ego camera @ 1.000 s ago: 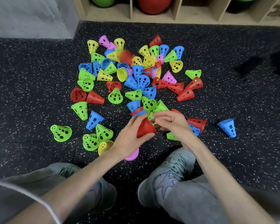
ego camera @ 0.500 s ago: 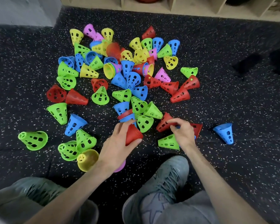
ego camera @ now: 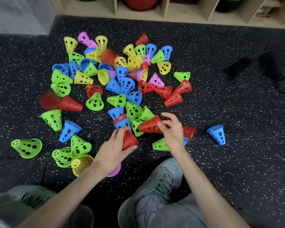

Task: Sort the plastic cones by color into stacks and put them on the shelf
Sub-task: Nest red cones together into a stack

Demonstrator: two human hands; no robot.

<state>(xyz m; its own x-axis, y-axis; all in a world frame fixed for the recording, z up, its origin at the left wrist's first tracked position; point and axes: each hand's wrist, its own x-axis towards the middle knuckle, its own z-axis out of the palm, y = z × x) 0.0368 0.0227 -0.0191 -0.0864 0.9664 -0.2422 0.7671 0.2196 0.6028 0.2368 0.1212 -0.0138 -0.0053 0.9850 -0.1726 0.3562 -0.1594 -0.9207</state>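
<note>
A person's left hand point(ego camera: 113, 149) curls around a short stack of nested red plastic cones point(ego camera: 129, 141), wide mouth tilted toward the right, seemingly to receive the next piece. The right hand point(ego camera: 171, 130) pinches a single perforated red plastic cone point(ego camera: 149, 125) by its wide rim between thumb and fingers, narrow tip aimed left at the stack, just beside it but apart.

Around them the scattered pile of green, blue, yellow, pink and red cones point(ego camera: 122, 79) spreads over the speckled black rubber floor point(ego camera: 237, 145), thickest toward the far left. More red ones lie right of centre, within reach. A lone blue perforated cone point(ego camera: 216, 134) sits well apart at right, bare floor around it. The wooden cubby shelf point(ego camera: 164, 17) runs along the far edge, beyond the pile; no sorted stack shows there yet.
</note>
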